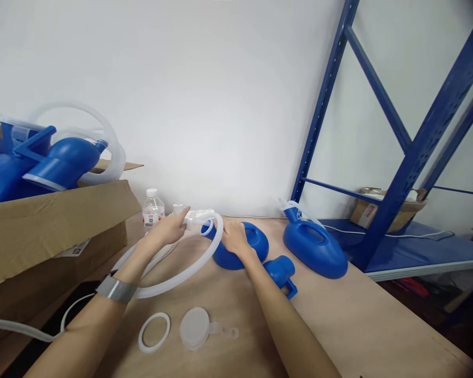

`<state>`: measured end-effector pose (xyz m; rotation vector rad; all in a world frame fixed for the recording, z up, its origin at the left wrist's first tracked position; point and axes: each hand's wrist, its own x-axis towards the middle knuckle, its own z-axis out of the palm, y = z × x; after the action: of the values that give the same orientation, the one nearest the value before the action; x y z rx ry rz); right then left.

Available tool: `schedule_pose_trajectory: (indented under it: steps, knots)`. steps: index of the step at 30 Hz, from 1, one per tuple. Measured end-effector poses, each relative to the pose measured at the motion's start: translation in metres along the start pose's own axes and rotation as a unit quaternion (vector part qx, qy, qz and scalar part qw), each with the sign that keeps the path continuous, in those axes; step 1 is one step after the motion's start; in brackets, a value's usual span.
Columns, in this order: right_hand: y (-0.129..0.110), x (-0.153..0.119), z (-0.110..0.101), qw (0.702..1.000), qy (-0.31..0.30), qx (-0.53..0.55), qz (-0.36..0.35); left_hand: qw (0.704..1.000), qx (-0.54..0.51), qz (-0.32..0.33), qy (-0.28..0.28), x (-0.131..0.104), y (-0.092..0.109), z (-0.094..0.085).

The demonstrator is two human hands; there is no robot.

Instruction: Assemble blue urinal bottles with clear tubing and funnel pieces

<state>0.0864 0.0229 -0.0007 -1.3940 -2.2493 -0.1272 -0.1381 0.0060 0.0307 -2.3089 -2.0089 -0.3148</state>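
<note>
My right hand [233,236] is closed round the neck end of a blue bottle [259,242] lying on the wooden table [220,315]. At the mouth of that bottle, a clear hose [189,270] loops out and passes under my left forearm. My left hand [173,227] is beside the white fittings near the mouth; what its fingers hold, if anything, is hard to make out. Right of my right forearm lies a blue spout piece with a handle [280,270]. A white ring [154,332] and a translucent cap with a strap [195,328] lie in front.
An open cardboard box [59,226] at the left holds blue bottles [69,160] and hoses. A water bottle [153,210] stands by the wall. Another blue bottle [315,247] lies at the right, near a blue shelf rack [398,199] with a small carton [386,212].
</note>
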Motion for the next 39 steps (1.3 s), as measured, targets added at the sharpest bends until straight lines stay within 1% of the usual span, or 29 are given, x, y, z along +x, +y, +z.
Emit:
schedule_pose_trajectory:
  steps: [5,6,8,10,14,16,17,18,20,22,23,25,28,29,30,31,34,35,36,39]
  knots:
    - [0.003,0.000,0.000,1.000,0.002,0.005,-0.014,0.996,-0.005,-0.050,0.074,-0.013,0.000,-0.033]
    - [0.004,0.000,0.001,1.000,0.002,0.007,-0.016,0.995,0.000,-0.066,0.078,-0.016,0.000,-0.039]
    - [0.004,0.000,0.001,1.000,0.003,0.010,-0.020,0.994,0.021,-0.086,0.061,-0.018,0.000,-0.043]
    - [0.005,-0.001,0.001,1.000,0.004,0.013,-0.026,0.996,0.041,-0.081,0.018,-0.017,0.000,-0.036]
    - [0.007,-0.001,0.000,0.999,0.004,0.016,-0.043,0.997,0.042,-0.022,-0.058,-0.011,0.006,-0.006]
    - [0.009,-0.001,-0.001,0.998,0.001,0.020,-0.059,0.996,0.038,0.009,-0.083,-0.009,0.013,0.005]
    - [0.010,-0.001,-0.001,0.997,0.000,0.023,-0.068,0.996,0.037,0.024,-0.082,-0.008,0.016,0.007]
    - [0.012,-0.001,-0.001,0.997,0.001,0.028,-0.077,0.996,0.034,0.044,-0.065,-0.008,0.020,0.007]
    - [0.014,-0.002,0.000,0.994,0.009,0.039,-0.098,0.994,0.021,0.108,0.005,-0.008,0.026,0.003]
    - [0.016,-0.002,0.001,0.992,0.019,0.048,-0.119,0.981,-0.002,0.183,0.071,-0.009,0.032,-0.004]
    - [0.016,-0.003,0.001,0.990,0.023,0.049,-0.128,0.973,-0.009,0.210,0.093,-0.011,0.035,-0.007]
    - [0.015,-0.004,0.002,0.989,0.028,0.047,-0.138,0.965,0.001,0.229,0.130,-0.013,0.040,-0.009]
    - [0.014,-0.004,0.003,0.989,0.037,0.043,-0.139,0.951,0.046,0.222,0.209,-0.017,0.048,-0.010]
    - [0.014,-0.003,0.004,0.989,0.040,0.042,-0.139,0.948,0.054,0.223,0.221,-0.017,0.050,-0.009]
    - [0.014,-0.003,0.004,0.988,0.043,0.042,-0.139,0.947,0.056,0.229,0.216,-0.018,0.051,-0.009]
    - [0.014,-0.002,0.005,0.988,0.044,0.041,-0.139,0.950,0.054,0.236,0.198,-0.018,0.052,-0.009]
    - [0.015,-0.001,0.007,0.989,0.043,0.034,-0.141,0.960,0.026,0.253,0.113,-0.015,0.050,-0.005]
    - [0.015,-0.001,0.008,0.989,0.044,0.032,-0.139,0.963,0.014,0.253,0.093,-0.014,0.049,-0.003]
    - [0.015,-0.001,0.008,0.989,0.043,0.032,-0.137,0.965,-0.002,0.250,0.083,-0.012,0.047,-0.001]
    - [0.015,-0.001,0.008,0.988,0.039,0.044,-0.144,0.963,-0.058,0.247,0.088,-0.007,0.042,0.004]
